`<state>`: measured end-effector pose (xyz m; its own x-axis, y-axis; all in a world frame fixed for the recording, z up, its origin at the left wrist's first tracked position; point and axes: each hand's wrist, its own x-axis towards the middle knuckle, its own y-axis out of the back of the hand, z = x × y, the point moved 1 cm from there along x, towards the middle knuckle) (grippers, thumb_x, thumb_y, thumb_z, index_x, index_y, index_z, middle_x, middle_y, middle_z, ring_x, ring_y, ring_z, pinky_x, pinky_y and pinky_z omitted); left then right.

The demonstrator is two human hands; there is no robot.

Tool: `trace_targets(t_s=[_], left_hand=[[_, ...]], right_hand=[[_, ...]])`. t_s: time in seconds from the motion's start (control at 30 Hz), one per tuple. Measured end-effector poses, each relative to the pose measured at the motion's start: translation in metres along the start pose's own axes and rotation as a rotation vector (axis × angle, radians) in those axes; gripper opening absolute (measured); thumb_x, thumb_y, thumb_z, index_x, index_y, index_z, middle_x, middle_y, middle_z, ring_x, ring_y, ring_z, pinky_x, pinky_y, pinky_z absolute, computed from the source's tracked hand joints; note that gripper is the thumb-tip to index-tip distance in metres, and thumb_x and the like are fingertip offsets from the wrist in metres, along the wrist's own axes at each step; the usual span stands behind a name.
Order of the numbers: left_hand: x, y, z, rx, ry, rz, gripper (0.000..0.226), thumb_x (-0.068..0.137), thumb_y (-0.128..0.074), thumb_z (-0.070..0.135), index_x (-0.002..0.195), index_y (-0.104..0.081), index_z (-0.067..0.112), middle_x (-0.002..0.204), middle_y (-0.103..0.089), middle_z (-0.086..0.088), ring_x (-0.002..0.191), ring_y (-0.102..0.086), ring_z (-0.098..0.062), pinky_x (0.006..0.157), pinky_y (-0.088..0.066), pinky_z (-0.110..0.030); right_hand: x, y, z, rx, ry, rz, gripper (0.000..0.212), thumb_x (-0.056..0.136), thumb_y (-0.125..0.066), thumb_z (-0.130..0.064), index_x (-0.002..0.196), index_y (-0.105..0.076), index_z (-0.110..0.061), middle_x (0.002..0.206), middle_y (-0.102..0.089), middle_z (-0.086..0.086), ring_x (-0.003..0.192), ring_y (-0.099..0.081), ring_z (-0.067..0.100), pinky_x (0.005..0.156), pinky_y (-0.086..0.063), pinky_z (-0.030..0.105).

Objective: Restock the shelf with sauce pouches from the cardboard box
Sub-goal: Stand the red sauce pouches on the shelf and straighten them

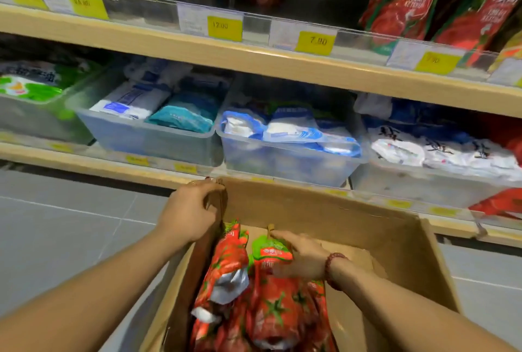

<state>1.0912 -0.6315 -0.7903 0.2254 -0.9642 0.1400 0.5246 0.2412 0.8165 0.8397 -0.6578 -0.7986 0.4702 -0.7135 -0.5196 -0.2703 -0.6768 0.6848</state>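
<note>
An open cardboard box (375,227) stands on the floor in front of the shelf, holding several red tomato sauce pouches (226,264). My left hand (189,210) grips the box's left flap at its top corner. My right hand (303,257) is inside the box, fingers closed around the top of one red and green pouch (276,298). A beaded bracelet sits on my right wrist. Matching red ketchup pouches (409,10) stand on the upper shelf (254,55) at the right; a gap lies to their left.
The lower shelf carries clear plastic bins (147,139) of blue, white and green packets. Yellow price tags (315,42) line the shelf rails. Grey tiled floor (70,224) spreads left of the box. More red pouches (500,202) sit at the far right.
</note>
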Motion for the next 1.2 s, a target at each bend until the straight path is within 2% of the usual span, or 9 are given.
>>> trace_targets(t_s=[0.03,0.13,0.2,0.37,0.63,0.8,0.9,1.03,1.2], left_hand=[[0.000,-0.001,-0.001,-0.018,0.006,0.003,0.048,0.068,-0.063,0.006,0.110,-0.070,0.028,0.117,-0.068,0.000,0.107,-0.061,-0.026,0.095,-0.048,-0.034],[-0.001,-0.005,-0.004,-0.080,0.026,0.023,0.045,0.070,-0.064,0.007,0.106,-0.070,0.033,0.111,-0.070,0.004,0.100,-0.063,-0.020,0.093,-0.049,-0.032],[-0.003,-0.007,-0.005,-0.106,0.061,0.039,0.043,0.074,-0.065,0.009,0.107,-0.069,0.036,0.112,-0.069,0.006,0.099,-0.063,-0.017,0.092,-0.049,-0.031],[-0.006,-0.007,-0.003,-0.116,0.070,0.028,0.042,0.077,-0.064,0.009,0.109,-0.068,0.036,0.112,-0.068,0.006,0.099,-0.062,-0.017,0.091,-0.050,-0.032],[-0.004,-0.003,0.001,-0.031,0.051,0.000,0.041,0.079,-0.063,0.011,0.113,-0.066,0.033,0.114,-0.067,0.002,0.101,-0.059,-0.021,0.090,-0.049,-0.034],[-0.002,0.016,0.007,0.076,-0.087,-0.099,0.044,0.085,-0.063,0.022,0.127,-0.056,0.033,0.126,-0.062,0.000,0.117,-0.055,-0.018,0.093,-0.047,-0.036],[0.000,0.039,0.029,-0.110,-0.189,-0.117,0.054,0.088,-0.061,0.033,0.136,-0.042,0.045,0.138,-0.051,0.009,0.127,-0.045,-0.008,0.102,-0.042,-0.033],[0.007,0.074,0.086,-0.481,-0.296,-0.273,0.080,0.074,-0.069,0.054,0.138,-0.021,0.060,0.141,-0.037,0.029,0.125,-0.043,0.007,0.096,-0.046,-0.023],[0.030,0.107,0.143,-0.644,-0.431,-0.264,0.095,0.071,-0.081,0.025,0.139,-0.023,0.057,0.139,-0.039,0.028,0.125,-0.047,-0.004,0.088,-0.052,-0.024]], right_hand=[[0.003,-0.004,0.001,0.027,-0.033,0.002,0.133,0.035,-0.074,-0.034,0.141,-0.001,0.001,0.149,-0.023,0.020,0.138,-0.029,0.031,0.095,-0.034,0.022],[0.020,-0.035,0.022,0.069,0.030,-0.001,0.097,0.064,-0.084,-0.029,0.144,-0.032,-0.015,0.144,-0.032,0.011,0.134,-0.036,0.025,0.107,-0.033,0.026],[0.025,-0.046,0.021,0.160,0.040,-0.004,0.096,0.059,-0.087,-0.033,0.141,-0.038,-0.020,0.140,-0.036,0.006,0.130,-0.039,0.022,0.108,-0.034,0.032],[0.025,-0.047,0.020,0.089,0.116,0.084,0.104,0.052,-0.087,-0.039,0.141,-0.034,-0.028,0.121,-0.032,0.001,0.118,-0.038,0.019,0.106,-0.034,0.025],[0.005,-0.030,0.019,0.283,0.249,0.128,0.088,0.060,-0.084,-0.018,0.135,-0.040,-0.034,0.118,-0.028,-0.007,0.107,-0.043,0.005,0.077,-0.047,0.008],[-0.014,0.009,-0.003,0.364,0.429,0.367,0.084,0.059,-0.084,-0.007,0.127,-0.046,-0.038,0.115,-0.033,-0.002,0.107,-0.044,0.004,0.089,-0.046,0.013],[-0.027,0.052,-0.027,0.432,0.502,0.454,0.083,0.061,-0.083,-0.003,0.126,-0.046,-0.039,0.118,-0.035,0.003,0.112,-0.045,0.009,0.089,-0.049,0.019],[-0.042,0.117,-0.068,0.409,0.631,0.629,0.082,0.061,-0.083,-0.004,0.127,-0.045,-0.034,0.119,-0.036,0.006,0.113,-0.046,0.013,0.086,-0.046,0.011],[-0.062,0.188,-0.119,0.411,0.758,0.717,0.082,0.062,-0.083,-0.002,0.131,-0.047,-0.028,0.117,-0.037,0.004,0.108,-0.048,0.002,0.082,-0.050,0.015]])
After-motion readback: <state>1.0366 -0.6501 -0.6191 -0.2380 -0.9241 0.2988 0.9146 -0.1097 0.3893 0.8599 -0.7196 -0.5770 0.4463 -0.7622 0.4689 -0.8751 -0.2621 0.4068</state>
